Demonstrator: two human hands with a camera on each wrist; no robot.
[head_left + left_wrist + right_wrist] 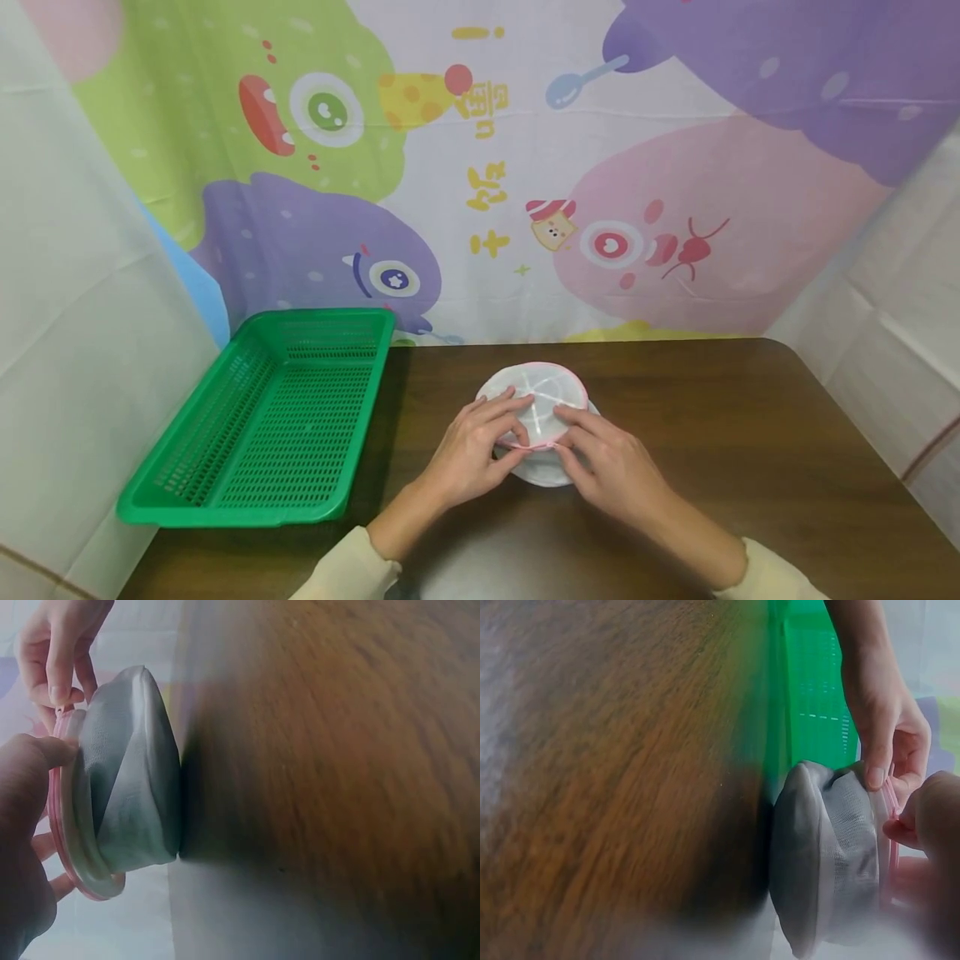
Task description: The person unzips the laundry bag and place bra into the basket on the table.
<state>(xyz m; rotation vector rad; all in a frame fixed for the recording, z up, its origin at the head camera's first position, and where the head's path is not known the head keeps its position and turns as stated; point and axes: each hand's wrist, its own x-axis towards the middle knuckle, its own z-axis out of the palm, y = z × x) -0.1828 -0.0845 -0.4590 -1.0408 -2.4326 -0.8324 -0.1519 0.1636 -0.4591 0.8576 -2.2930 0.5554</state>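
A round white mesh bag (542, 472) with a pink zipper edge stands on the table, its circular top facing up. The left hand (480, 437) pinches the near left rim, its other fingers spread over the top. Opposite it, the right hand (611, 458) pinches the pink zipper at the near edge, with fingers resting on the top. In the left wrist view the bag's side (135, 772) looks creased, and the right hand (60, 656) holds the zipper end. The right wrist view shows the left thumb pressing the rim beside the bag's mesh wall (847, 847).
A green perforated basket (360, 417) stands on the left of the brown wooden table (712, 433). Behind the table hangs a cloth (480, 300) with cartoon figures, and pale cloths hang on both sides.
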